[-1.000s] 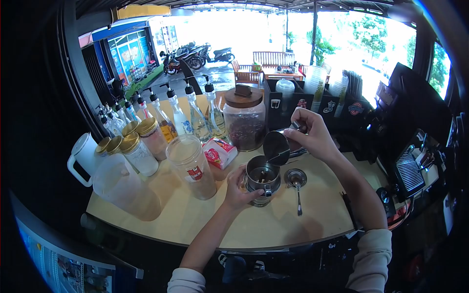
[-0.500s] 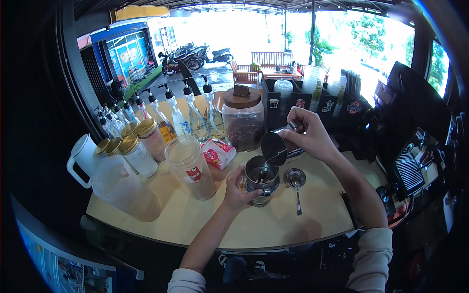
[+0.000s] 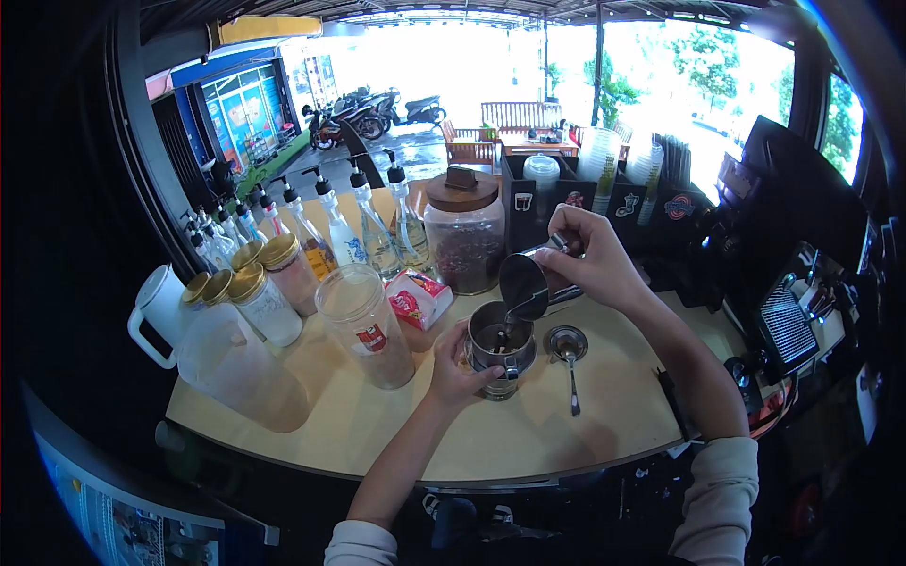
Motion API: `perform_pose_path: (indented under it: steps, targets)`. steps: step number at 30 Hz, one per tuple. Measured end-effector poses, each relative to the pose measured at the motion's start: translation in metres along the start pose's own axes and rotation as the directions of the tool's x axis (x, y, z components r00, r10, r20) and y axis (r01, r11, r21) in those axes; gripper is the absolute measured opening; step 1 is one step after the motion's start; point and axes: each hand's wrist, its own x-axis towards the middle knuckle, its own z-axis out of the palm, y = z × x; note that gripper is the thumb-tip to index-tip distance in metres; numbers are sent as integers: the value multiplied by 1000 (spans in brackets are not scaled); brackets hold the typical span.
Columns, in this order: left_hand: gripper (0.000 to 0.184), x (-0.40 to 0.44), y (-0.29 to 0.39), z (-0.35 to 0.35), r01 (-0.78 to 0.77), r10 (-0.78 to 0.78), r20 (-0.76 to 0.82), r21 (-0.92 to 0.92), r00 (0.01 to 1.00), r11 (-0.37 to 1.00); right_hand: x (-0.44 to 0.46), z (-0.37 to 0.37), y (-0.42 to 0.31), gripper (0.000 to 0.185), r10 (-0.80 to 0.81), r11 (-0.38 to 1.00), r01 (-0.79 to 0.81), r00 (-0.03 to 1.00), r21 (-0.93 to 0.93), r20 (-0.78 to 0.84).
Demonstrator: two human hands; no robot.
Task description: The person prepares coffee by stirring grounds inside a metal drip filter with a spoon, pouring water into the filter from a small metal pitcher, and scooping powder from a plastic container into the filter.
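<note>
My left hand (image 3: 462,368) is wrapped round a metal drip coffee filter (image 3: 515,361), thumb across its front near the small handle. The filter sits upright on what looks like a glass (image 3: 501,391), mostly hidden below it. Up and to the right, my right hand (image 3: 596,255) grips the handle of a metal pitcher (image 3: 525,287). The pitcher is tilted to the left, and a thin clear stream runs from its lip into the filter. Right of the filter, a spoon (image 3: 574,387) rests with its bowl on a small round metal lid (image 3: 567,337).
Close on the left stand a clear plastic canister (image 3: 385,354), a red-and-white packet (image 3: 418,299) and a translucent jug (image 3: 236,368). Behind are a wooden-lidded jar (image 3: 462,241), pump bottles (image 3: 377,236) and a black cup holder (image 3: 604,209). A coffee machine (image 3: 793,321) stands at right.
The pitcher is tipped slightly further, and the stream into the filter shows more clearly. Both hands keep their grips. The whole view has shifted a little.
</note>
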Motion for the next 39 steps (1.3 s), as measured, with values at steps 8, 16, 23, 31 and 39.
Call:
perform_pose_path:
  steps: [8,16,23,31,39]
  targets:
    - [76,-1,-1,0,12,-12,6,-28,1000,1000,2,1,-5,27,-45,999,45,999,-6,-8]
    - [76,0,-1,-2,11,-11,30,-15,999,1000,2,5,-12,28,-36,999,37,999,30,-24]
    - [76,0,-3,-2,-1,1,21,2,1000,1000,-2,0,-16,28,26,998,-25,1000,60,-17]
    - [75,0,-1,-1,0,0,8,-6,1000,1000,5,0,-2,27,-4,998,2,1000,-55,-26]
    - [73,-1,0,1,5,-5,-9,-24,1000,1000,12,6,-2,27,-46,997,45,999,-61,-21]
